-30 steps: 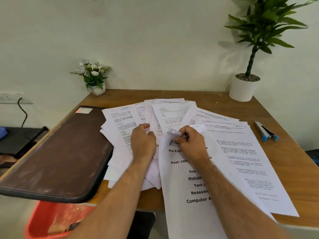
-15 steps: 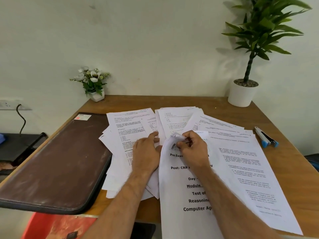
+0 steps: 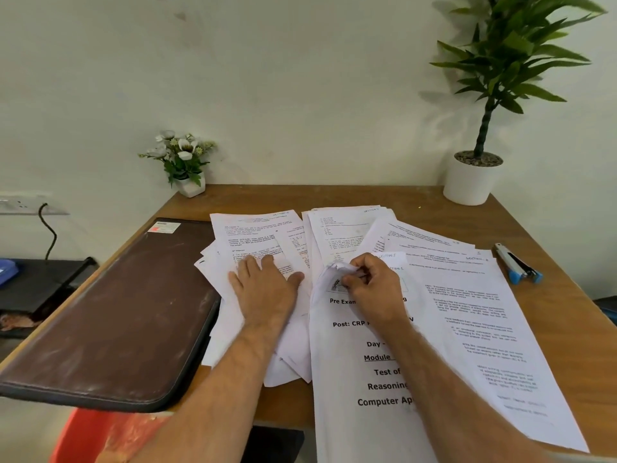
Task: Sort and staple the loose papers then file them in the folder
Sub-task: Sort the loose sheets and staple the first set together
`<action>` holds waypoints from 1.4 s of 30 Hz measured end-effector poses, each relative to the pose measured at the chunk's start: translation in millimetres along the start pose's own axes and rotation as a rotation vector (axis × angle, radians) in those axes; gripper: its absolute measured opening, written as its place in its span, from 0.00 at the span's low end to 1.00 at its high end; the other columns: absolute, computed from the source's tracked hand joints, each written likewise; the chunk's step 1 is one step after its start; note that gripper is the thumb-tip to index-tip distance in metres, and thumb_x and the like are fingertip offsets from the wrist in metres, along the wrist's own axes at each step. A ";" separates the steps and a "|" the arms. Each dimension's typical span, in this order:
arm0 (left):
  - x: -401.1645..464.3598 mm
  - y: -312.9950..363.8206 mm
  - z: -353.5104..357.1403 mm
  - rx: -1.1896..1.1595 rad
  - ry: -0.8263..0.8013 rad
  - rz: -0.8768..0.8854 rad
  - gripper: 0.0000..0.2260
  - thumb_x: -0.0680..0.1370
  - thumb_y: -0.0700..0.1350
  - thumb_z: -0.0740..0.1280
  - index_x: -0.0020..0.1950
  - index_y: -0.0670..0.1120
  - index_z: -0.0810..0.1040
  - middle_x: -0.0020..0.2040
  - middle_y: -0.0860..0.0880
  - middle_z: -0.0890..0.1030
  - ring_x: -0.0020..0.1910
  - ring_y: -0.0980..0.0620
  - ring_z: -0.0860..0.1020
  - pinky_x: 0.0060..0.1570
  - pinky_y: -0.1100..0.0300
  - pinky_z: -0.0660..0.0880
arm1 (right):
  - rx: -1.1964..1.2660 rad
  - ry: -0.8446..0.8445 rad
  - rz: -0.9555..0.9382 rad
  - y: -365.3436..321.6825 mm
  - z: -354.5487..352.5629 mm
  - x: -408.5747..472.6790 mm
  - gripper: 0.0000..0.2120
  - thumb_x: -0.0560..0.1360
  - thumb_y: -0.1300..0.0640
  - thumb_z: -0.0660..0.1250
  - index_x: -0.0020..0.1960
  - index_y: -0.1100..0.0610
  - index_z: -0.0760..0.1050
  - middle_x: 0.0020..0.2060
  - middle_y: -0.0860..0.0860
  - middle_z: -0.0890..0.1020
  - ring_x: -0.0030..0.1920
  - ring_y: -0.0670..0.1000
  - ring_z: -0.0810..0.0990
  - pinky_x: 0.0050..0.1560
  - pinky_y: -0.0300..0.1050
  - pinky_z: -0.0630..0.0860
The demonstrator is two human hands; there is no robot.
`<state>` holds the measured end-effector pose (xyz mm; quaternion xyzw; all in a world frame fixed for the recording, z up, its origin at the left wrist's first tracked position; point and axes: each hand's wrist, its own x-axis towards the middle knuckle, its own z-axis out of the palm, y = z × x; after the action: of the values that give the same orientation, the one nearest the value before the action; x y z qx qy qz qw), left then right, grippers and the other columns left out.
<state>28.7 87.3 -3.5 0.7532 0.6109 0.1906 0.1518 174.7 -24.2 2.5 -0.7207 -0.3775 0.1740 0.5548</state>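
Loose printed papers [image 3: 337,235] lie fanned across the wooden table [image 3: 567,329]. A title sheet with bold text [image 3: 360,389] hangs over the near edge. My right hand [image 3: 374,282] pinches the curled top left corner of that title sheet. My left hand [image 3: 263,289] rests flat, fingers spread, on the left pile of papers. A dark brown folder [image 3: 127,312] lies shut on the table's left side. A blue and silver stapler [image 3: 516,267] sits at the right, apart from both hands.
A small white pot of flowers [image 3: 183,165] stands at the back left, a tall potted plant [image 3: 474,175] at the back right. An orange bin [image 3: 96,436] sits below the near left edge. A low black stand [image 3: 36,282] is beside the table.
My left hand has slid left and spread flat on the left pile. My right hand keeps pinching the title sheet's corner. The camera has tilted down slightly.
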 end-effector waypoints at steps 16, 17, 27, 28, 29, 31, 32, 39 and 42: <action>11.6 -5.3 -22.9 0.002 0.065 -0.279 0.51 0.69 0.63 0.77 0.80 0.47 0.52 0.70 0.37 0.68 0.70 0.38 0.64 0.67 0.44 0.60 | -0.029 0.015 -0.063 4.2 2.9 -7.7 0.12 0.70 0.66 0.72 0.40 0.49 0.77 0.40 0.51 0.80 0.40 0.49 0.79 0.43 0.40 0.74; 14.3 -6.2 -24.1 0.015 0.054 -0.286 0.50 0.70 0.62 0.76 0.80 0.47 0.52 0.70 0.37 0.68 0.70 0.38 0.64 0.67 0.44 0.60 | -0.029 0.018 -0.061 4.9 2.7 -7.2 0.12 0.70 0.66 0.72 0.40 0.49 0.77 0.40 0.51 0.80 0.40 0.49 0.79 0.43 0.41 0.75; 9.8 -3.1 -35.0 -0.251 0.353 0.074 0.15 0.81 0.45 0.68 0.67 0.46 0.77 0.56 0.43 0.82 0.55 0.39 0.78 0.53 0.44 0.75 | -0.027 0.013 -0.086 3.4 5.0 -3.1 0.13 0.70 0.66 0.73 0.39 0.48 0.76 0.40 0.51 0.80 0.40 0.49 0.78 0.41 0.36 0.73; 2.3 3.9 -34.0 -0.217 0.342 0.156 0.11 0.82 0.46 0.65 0.62 0.46 0.80 0.53 0.43 0.82 0.52 0.39 0.79 0.50 0.46 0.75 | -0.023 0.021 -0.087 4.3 4.7 -3.5 0.13 0.70 0.66 0.73 0.39 0.48 0.76 0.40 0.51 0.80 0.39 0.48 0.78 0.40 0.35 0.72; -7.4 12.4 -32.5 -0.190 0.316 0.234 0.09 0.82 0.46 0.64 0.56 0.46 0.81 0.50 0.44 0.81 0.49 0.40 0.79 0.47 0.47 0.76 | -0.020 0.029 -0.087 5.9 4.7 -4.2 0.13 0.70 0.65 0.73 0.39 0.48 0.76 0.39 0.50 0.80 0.38 0.47 0.77 0.40 0.34 0.72; -27.0 29.1 -28.4 -0.150 0.227 0.343 0.06 0.79 0.46 0.64 0.47 0.46 0.79 0.47 0.45 0.80 0.47 0.41 0.78 0.43 0.49 0.75 | -0.024 0.054 -0.098 8.7 5.6 -6.3 0.13 0.70 0.65 0.72 0.39 0.48 0.76 0.39 0.49 0.79 0.37 0.44 0.77 0.40 0.37 0.72; -34.8 35.5 -26.6 -0.132 0.181 0.365 0.04 0.77 0.46 0.65 0.44 0.46 0.77 0.47 0.46 0.79 0.46 0.42 0.78 0.42 0.51 0.74 | -0.032 0.068 -0.107 9.2 6.5 -6.5 0.12 0.70 0.65 0.72 0.39 0.49 0.76 0.39 0.49 0.80 0.37 0.44 0.77 0.40 0.38 0.73; -46.8 50.7 -33.0 -0.086 0.072 0.291 0.08 0.81 0.51 0.63 0.56 0.47 0.72 0.48 0.49 0.81 0.49 0.44 0.80 0.43 0.54 0.71 | -0.005 0.068 -0.110 10.8 4.3 -4.2 0.10 0.69 0.65 0.71 0.40 0.51 0.77 0.39 0.50 0.81 0.40 0.48 0.78 0.42 0.43 0.75; -39.3 49.0 -37.8 -0.134 0.103 0.241 0.17 0.85 0.49 0.58 0.73 0.49 0.61 0.49 0.46 0.83 0.50 0.39 0.82 0.43 0.52 0.70 | -0.006 0.056 -0.097 14.5 5.5 -0.5 0.10 0.70 0.64 0.71 0.40 0.51 0.76 0.39 0.51 0.79 0.39 0.50 0.78 0.41 0.44 0.74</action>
<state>46.0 38.5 48.4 0.7985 0.5089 0.2863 0.1462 175.8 -22.3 -12.8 -0.7077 -0.3970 0.1255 0.5708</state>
